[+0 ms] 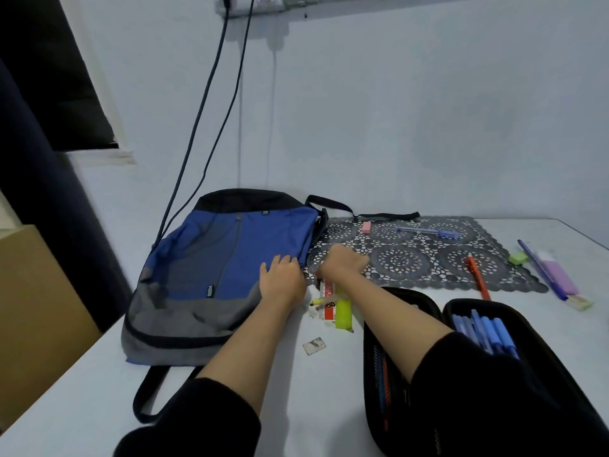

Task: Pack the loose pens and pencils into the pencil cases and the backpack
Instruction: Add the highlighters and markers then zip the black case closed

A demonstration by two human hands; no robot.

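Both hands at the backpack's right edge, loose pens lying off to its right.

The white table carries a blue and grey backpack lying flat. Just right of it is a dark lace mat, and nearer the person, right of the backpack, an open black case with blue pens in one half. The left hand rests on the backpack's right edge, fingers spread loosely. The right hand sits just beside that edge with fingers curled; I cannot tell what they pinch, if anything. Right of the backpack a blue pen lies on the mat. An orange pen and a purple pen lie farther right, and a yellow highlighter lies just right of the backpack under the right forearm.
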